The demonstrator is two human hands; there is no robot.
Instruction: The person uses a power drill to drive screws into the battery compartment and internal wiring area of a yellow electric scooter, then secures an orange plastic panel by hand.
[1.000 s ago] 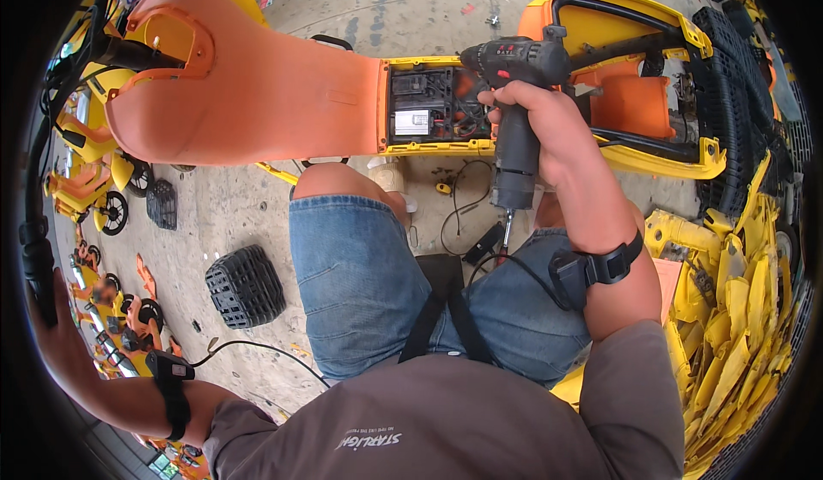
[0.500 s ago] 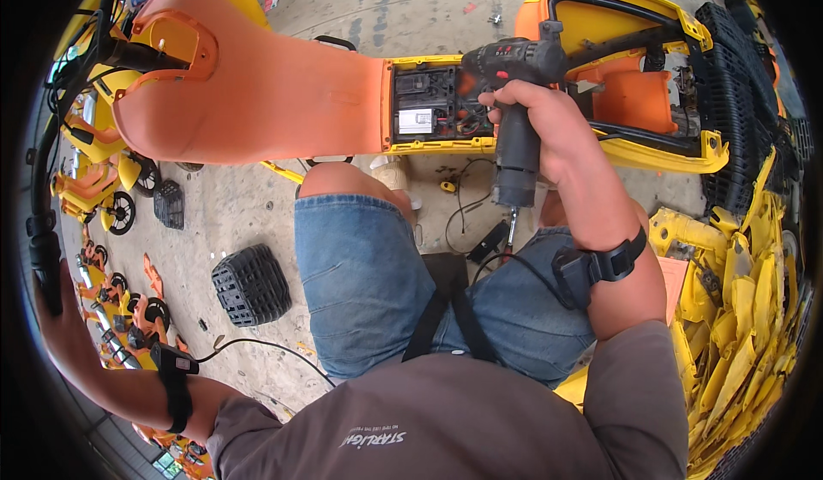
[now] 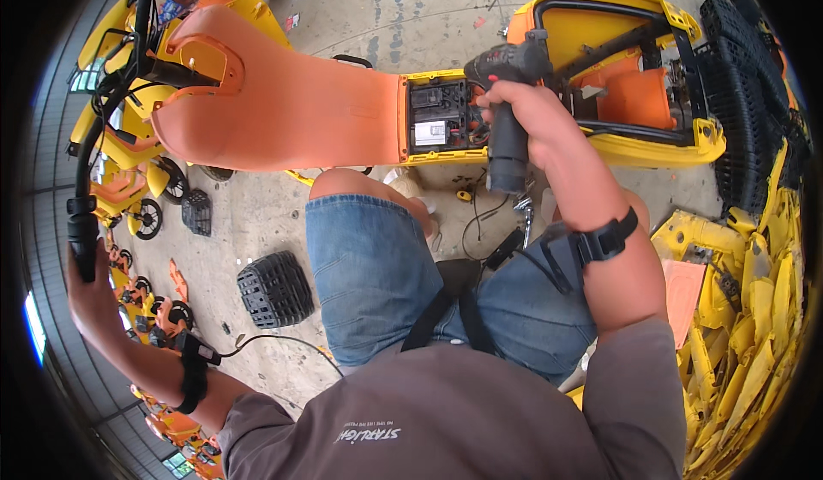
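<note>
My right hand (image 3: 533, 110) is closed around the handle of a black cordless drill (image 3: 509, 153), held over the frame of an orange and yellow scooter. Below its head lies the scooter's open compartment (image 3: 422, 101), with black parts and a silver box (image 3: 431, 133) inside. At the far left my left hand (image 3: 86, 281) grips the black handlebar grip (image 3: 82, 236); its fingers are partly hidden. A smooth orange body panel (image 3: 300, 107) stretches between the handlebar and the compartment. Behind the drill, a yellow rear section (image 3: 639, 150) surrounds an orange inner piece (image 3: 633, 99).
Yellow body panels (image 3: 754, 309) are piled at the right, below a stack of black baskets (image 3: 741, 94). A black basket (image 3: 274, 290) sits on the floor left of my legs. More orange and yellow scooters (image 3: 129, 197) stand at the left. A cable (image 3: 480, 219) lies below the frame.
The view has shifted, so the scooter and floor items appear farther right and lower. Both hands keep their holds. The drill sits slightly farther left relative to the scooter.
</note>
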